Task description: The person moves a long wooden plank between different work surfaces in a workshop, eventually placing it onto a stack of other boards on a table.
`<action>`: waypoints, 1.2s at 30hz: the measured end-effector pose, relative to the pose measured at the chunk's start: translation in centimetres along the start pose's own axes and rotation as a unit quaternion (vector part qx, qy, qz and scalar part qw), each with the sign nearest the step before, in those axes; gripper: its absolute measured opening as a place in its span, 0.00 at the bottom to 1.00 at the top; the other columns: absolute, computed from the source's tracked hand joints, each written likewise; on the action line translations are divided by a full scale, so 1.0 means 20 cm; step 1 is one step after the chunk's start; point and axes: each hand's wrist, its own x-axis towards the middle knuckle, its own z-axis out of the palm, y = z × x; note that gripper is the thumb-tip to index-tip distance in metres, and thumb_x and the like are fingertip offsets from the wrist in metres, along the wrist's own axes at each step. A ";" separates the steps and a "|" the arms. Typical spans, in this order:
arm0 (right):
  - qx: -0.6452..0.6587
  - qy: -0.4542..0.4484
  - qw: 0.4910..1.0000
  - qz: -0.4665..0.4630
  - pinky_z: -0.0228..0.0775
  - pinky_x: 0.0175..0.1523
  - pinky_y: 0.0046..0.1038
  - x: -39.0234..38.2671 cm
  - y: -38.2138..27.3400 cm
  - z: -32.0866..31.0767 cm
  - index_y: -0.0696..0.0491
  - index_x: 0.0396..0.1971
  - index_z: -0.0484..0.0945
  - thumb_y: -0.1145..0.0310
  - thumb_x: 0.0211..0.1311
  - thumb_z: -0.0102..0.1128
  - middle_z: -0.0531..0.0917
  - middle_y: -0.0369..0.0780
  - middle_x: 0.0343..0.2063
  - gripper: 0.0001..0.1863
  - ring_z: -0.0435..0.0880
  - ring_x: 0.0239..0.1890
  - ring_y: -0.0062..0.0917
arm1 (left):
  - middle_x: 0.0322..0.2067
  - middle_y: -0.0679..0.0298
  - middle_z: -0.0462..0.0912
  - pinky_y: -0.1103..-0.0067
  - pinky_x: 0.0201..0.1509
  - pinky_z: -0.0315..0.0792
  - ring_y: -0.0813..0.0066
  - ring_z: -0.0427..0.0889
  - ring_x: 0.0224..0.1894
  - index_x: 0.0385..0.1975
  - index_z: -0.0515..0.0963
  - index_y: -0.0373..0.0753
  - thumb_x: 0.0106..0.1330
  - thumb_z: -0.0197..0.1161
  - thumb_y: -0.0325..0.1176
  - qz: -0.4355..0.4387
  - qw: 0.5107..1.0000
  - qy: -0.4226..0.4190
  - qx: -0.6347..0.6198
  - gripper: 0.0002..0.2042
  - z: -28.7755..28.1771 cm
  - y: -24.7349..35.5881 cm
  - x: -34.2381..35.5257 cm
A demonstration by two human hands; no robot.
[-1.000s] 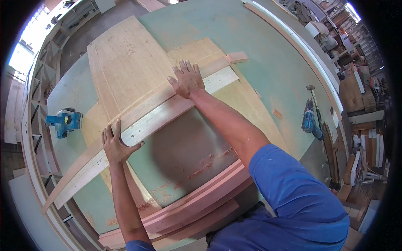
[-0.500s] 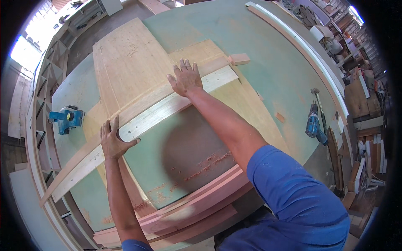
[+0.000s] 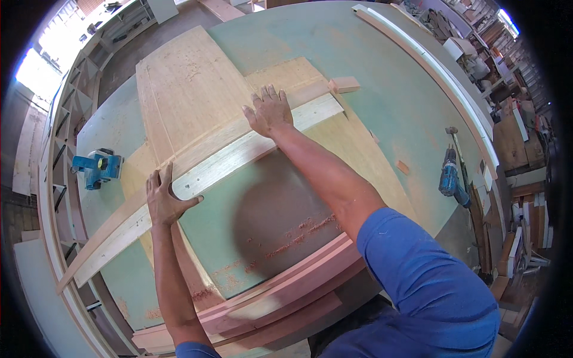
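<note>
Resting across the pale board [image 3: 224, 162], the left hand [image 3: 164, 200] is spread wide — its fingers over the curved strip [image 3: 205, 146] lying along the board's far side, its thumb by the board's near side. Whether it grips lightly or only lies there, I can't quite tell. The right hand [image 3: 271, 113] lies palm down, fingers fanned, closed on nothing, over the same two pieces nearer the board's right end. That board slants across the green table [image 3: 334, 42], its left end reaching past the surface's left edge. Near that edge, farther off, stands a blue planer [image 3: 98, 169]; toward the right edge lies a drill [image 3: 447, 176] — and curved beams [image 3: 286, 275] line the near edge.
</note>
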 end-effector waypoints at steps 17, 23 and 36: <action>-0.001 -0.008 1.000 0.009 0.39 0.76 0.46 -0.17 0.02 -0.04 0.52 0.68 0.65 0.44 0.71 0.34 0.62 0.47 0.70 0.35 0.53 0.75 0.38 | 0.57 0.46 0.70 0.58 0.67 0.64 0.45 0.67 0.62 0.65 0.70 0.47 0.23 0.82 0.54 0.013 1.000 0.002 0.002 0.56 -0.04 0.06 -0.14; 0.008 -0.001 1.000 0.010 0.40 0.76 0.46 -0.37 0.05 -0.08 0.53 0.68 0.65 0.45 0.71 0.35 0.62 0.48 0.70 0.34 0.53 0.75 0.39 | 0.55 0.46 0.70 0.58 0.66 0.65 0.46 0.67 0.61 0.64 0.70 0.44 0.24 0.82 0.55 0.030 0.999 0.011 -0.011 0.56 -0.07 0.13 -0.33; 0.083 -0.022 0.996 0.008 0.38 0.76 0.47 -0.89 0.16 -0.22 0.55 0.67 0.64 0.46 0.70 0.40 0.63 0.49 0.69 0.34 0.53 0.74 0.43 | 0.47 0.53 0.77 0.58 0.69 0.54 0.54 0.70 0.58 0.64 0.69 0.41 0.30 0.78 0.66 -0.038 0.986 -0.159 -0.004 0.56 -0.30 0.44 -0.69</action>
